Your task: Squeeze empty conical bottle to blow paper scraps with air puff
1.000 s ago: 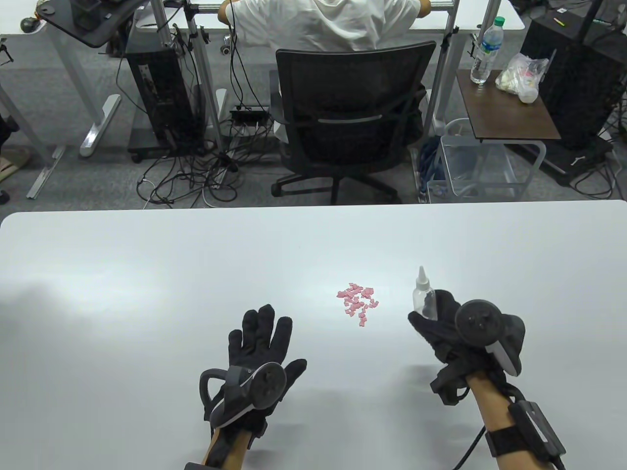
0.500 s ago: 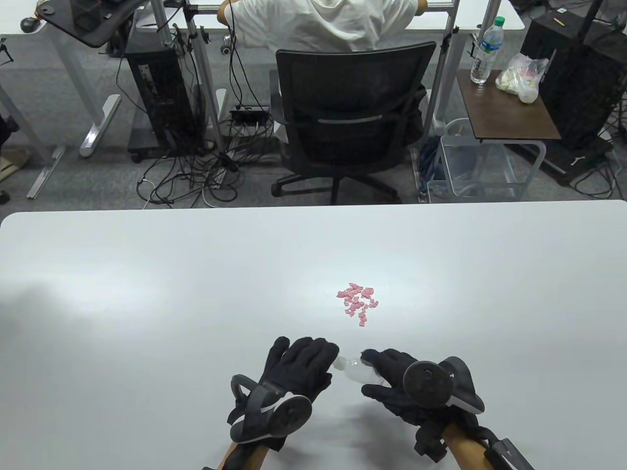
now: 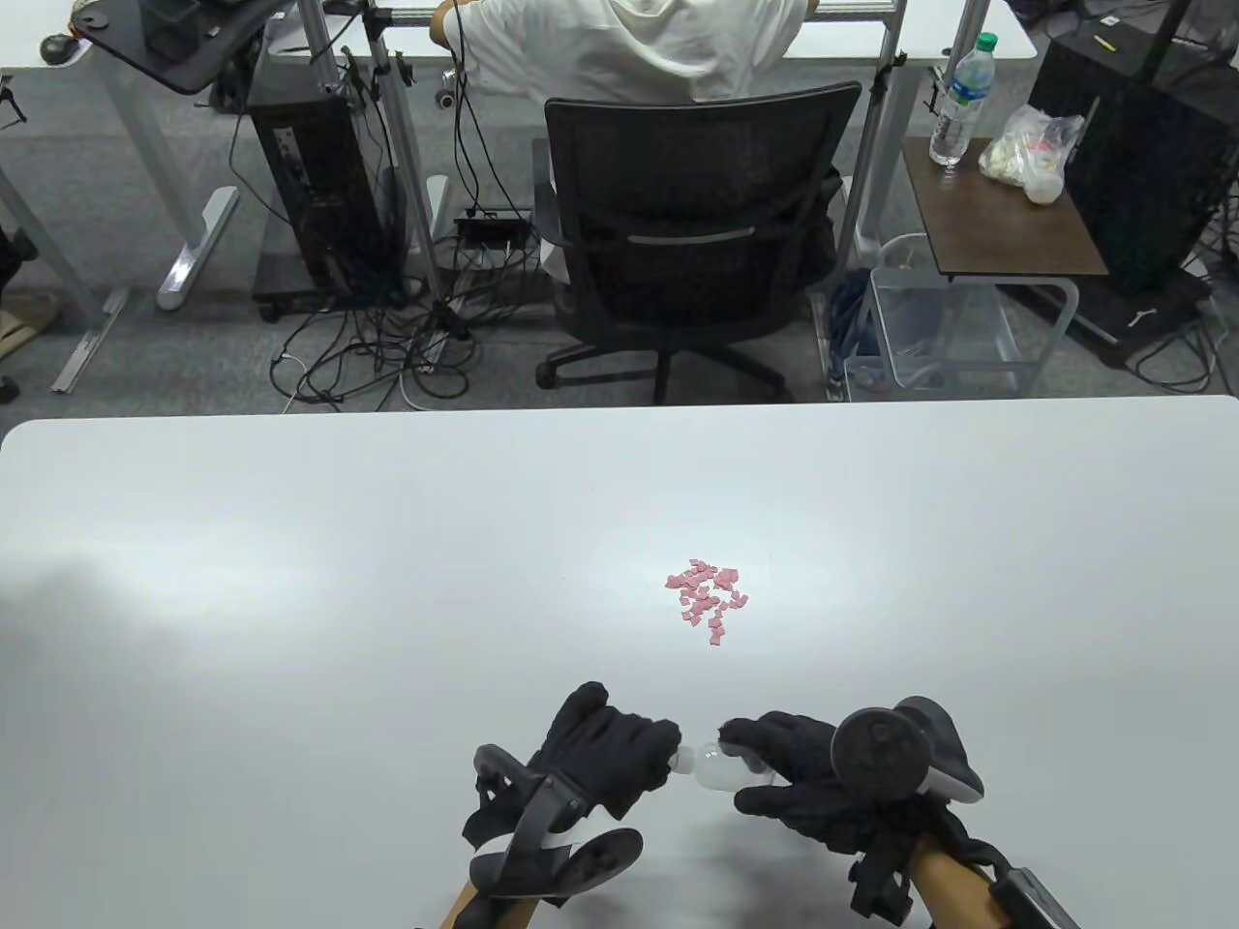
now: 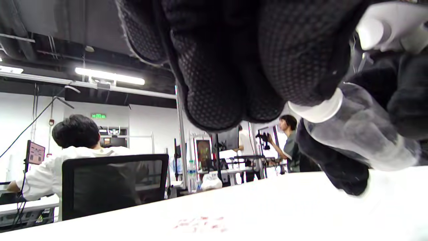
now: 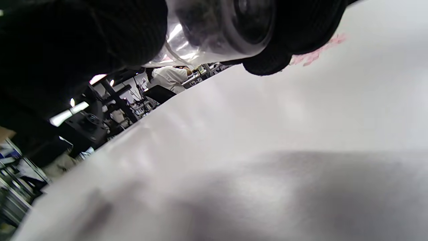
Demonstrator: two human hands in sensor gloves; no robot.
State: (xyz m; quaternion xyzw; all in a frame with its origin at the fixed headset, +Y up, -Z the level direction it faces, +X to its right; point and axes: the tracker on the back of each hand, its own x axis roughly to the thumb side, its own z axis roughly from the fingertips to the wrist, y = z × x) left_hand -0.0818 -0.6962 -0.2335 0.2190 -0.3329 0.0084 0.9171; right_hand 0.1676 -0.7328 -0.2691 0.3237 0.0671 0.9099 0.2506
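Near the table's (image 3: 290, 542) front edge, both hands' fingers (image 3: 629, 750) hold the bottle (image 3: 711, 767).

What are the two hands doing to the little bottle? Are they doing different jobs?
Yes. The right hand wraps around the clear body of the bottle, while the left hand covers only its white nozzle end. The right hand's tracker faces up toward the camera; the left hand's tracker tilts toward the table's near edge. Both wear black gloves, and both touch the bottle, which lies sideways between them, nearer than the pink paper scraps.
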